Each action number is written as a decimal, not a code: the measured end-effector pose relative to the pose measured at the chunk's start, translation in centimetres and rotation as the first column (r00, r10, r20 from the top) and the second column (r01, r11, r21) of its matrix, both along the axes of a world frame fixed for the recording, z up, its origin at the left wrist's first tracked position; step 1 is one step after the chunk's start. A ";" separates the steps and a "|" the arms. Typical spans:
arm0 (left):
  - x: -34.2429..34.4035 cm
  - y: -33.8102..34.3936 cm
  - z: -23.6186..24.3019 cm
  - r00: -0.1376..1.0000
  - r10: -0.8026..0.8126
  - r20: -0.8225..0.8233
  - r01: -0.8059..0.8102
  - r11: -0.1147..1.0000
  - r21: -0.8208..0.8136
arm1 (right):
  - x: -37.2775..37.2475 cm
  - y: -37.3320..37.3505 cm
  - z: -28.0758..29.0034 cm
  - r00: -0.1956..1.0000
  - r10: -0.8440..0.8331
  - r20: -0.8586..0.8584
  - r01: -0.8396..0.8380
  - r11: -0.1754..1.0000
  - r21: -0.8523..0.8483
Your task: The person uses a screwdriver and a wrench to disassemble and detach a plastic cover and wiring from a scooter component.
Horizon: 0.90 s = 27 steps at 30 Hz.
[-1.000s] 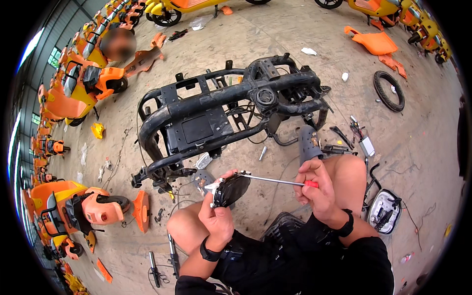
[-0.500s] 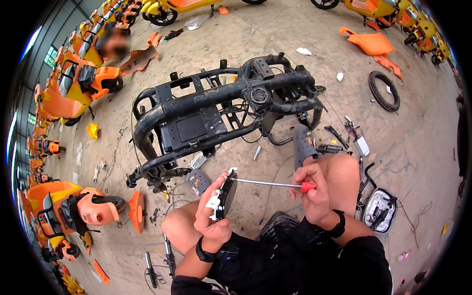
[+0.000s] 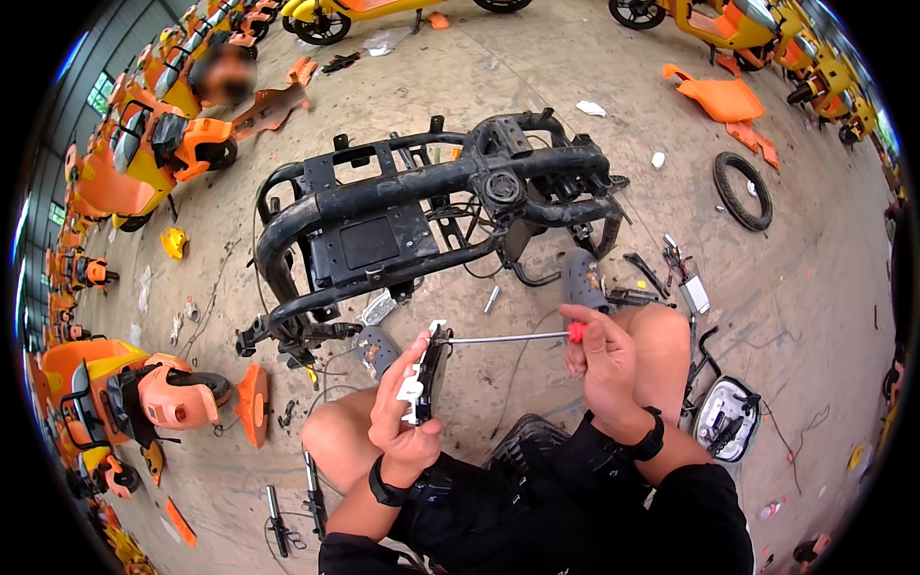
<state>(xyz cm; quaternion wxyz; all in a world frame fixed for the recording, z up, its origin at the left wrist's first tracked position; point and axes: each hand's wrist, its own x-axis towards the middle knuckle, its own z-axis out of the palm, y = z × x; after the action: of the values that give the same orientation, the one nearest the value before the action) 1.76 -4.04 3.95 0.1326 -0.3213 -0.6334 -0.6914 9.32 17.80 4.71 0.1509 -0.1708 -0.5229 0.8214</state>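
One black-and-white part (image 3: 436, 376), turned nearly edge-on, is held upright above the lap, its rim clamped between the thumb and fingers of the left hand (image 3: 403, 433). One red-handled screwdriver (image 3: 508, 338) is gripped in the right hand (image 3: 610, 372); its shaft is directed level to the part's upper end, where contact of the tip cannot be confirmed. The two hands are held apart. On the floor, one black scooter frame (image 3: 383, 197), one tyre (image 3: 747, 219), one white-lined shell (image 3: 710, 407) and two metal tubes (image 3: 313, 491) are noted. Two wristbands (image 3: 388, 486) are worn.
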 end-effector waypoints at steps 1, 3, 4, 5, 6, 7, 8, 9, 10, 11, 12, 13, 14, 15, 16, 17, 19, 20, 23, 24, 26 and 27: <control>-0.1 0.0 0.1 1.000 0.008 0.000 -0.008 1.000 -0.007 | -0.1 0.1 -0.1 0.998 0.009 -0.059 -0.005 0.999 0.053; -0.2 0.1 0.1 1.000 0.020 -0.005 -0.020 1.000 -0.016 | -0.3 0.3 -0.2 0.983 0.031 -0.178 -0.001 0.987 0.163; -0.2 0.1 0.1 1.000 0.020 0.000 -0.020 1.000 0.000 | -0.3 0.2 0.0 0.984 0.019 -0.176 0.019 0.978 0.208; -0.2 0.2 0.0 1.000 0.023 0.003 -0.023 1.000 0.014 | -0.3 0.0 0.3 0.984 0.008 -0.176 0.037 0.967 0.250; -0.2 0.2 -0.1 1.000 0.026 0.007 -0.026 0.999 0.028 | -0.4 -0.1 0.5 0.984 -0.003 -0.176 0.055 0.955 0.292; -0.3 0.0 -0.3 1.000 0.008 -0.012 -0.008 1.000 -0.017 | -0.3 -0.2 0.5 0.985 -0.011 -0.173 0.054 0.968 0.247; -0.5 -0.4 -0.6 0.999 -0.010 -0.032 0.008 0.998 -0.062 | -0.3 -0.3 0.6 0.985 -0.020 -0.170 0.054 0.978 0.201; -0.6 -0.7 -0.8 0.998 -0.030 -0.050 0.024 0.994 -0.108 | -0.2 -0.4 0.6 0.986 -0.028 -0.167 0.054 0.986 0.155; -0.5 -0.9 -0.7 0.999 -0.030 -0.041 0.025 0.993 -0.118 | -0.2 -0.3 0.6 0.993 -0.024 -0.120 0.034 0.996 0.084; -0.4 -1.0 -0.7 0.999 -0.032 -0.029 0.028 0.992 -0.126 | -0.1 -0.1 0.3 0.997 -0.016 -0.069 0.017 1.000 0.014; -0.3 -0.9 -0.6 1.000 -0.022 -0.020 0.019 0.993 -0.114 | 0.0 0.1 0.2 1.000 -0.006 -0.020 0.004 0.998 -0.057; -0.3 -0.7 -0.5 1.000 -0.014 -0.012 0.012 0.995 -0.101 | 0.1 0.2 0.2 1.000 0.013 0.011 -0.012 0.999 -0.037; -0.1 -0.2 0.0 1.000 0.007 -0.005 -0.007 0.997 -0.070 | 0.1 0.4 0.2 0.999 0.032 0.043 -0.031 0.999 -0.019; -0.1 0.1 0.3 1.000 0.027 0.002 -0.027 0.999 -0.040 | 0.1 0.5 0.1 0.996 0.050 0.075 -0.050 0.999 -0.002; 0.0 0.0 0.2 0.999 0.037 0.019 -0.036 0.998 -0.050 | 0.0 0.3 0.1 0.999 0.032 0.021 -0.032 0.999 0.016; 0.0 -0.2 0.2 0.998 0.044 0.037 -0.042 0.997 -0.057 | -0.2 0.0 0.2 0.999 0.013 -0.033 -0.012 0.999 0.035; 0.1 -0.2 0.2 0.996 0.059 0.062 -0.055 0.997 -0.054 | -0.4 0.0 0.2 0.995 0.003 -0.098 0.013 0.988 0.157; 0.1 -0.2 0.4 0.995 0.067 0.069 -0.064 0.997 -0.045 | -0.5 0.0 0.1 0.994 0.013 -0.109 0.015 0.966 0.257; 0.1 -0.2 0.4 0.995 0.065 0.073 -0.063 0.997 -0.032 | -0.6 0.1 0.1 0.992 0.041 -0.119 -0.001 0.947 0.322; 0.1 -0.1 0.3 0.997 0.057 0.061 -0.055 0.998 -0.034 | -0.5 0.2 0.1 0.992 0.047 -0.118 -0.009 0.952 0.307; -0.1 -0.2 0.0 0.999 0.042 0.025 -0.041 0.998 -0.046 | -0.3 -0.2 0.5 0.998 0.003 -0.067 0.002 0.997 0.073; -0.1 -0.3 0.0 0.999 0.036 0.001 -0.036 0.998 -0.057 | -0.2 -0.3 0.7 0.999 -0.012 -0.038 0.011 0.999 -0.047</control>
<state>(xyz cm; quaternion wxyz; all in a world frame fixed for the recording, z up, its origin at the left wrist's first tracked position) 1.67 -4.32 3.99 0.1351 -0.3128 -0.6585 -0.6710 9.08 17.47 5.38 0.1617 -0.1614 -0.4997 0.8355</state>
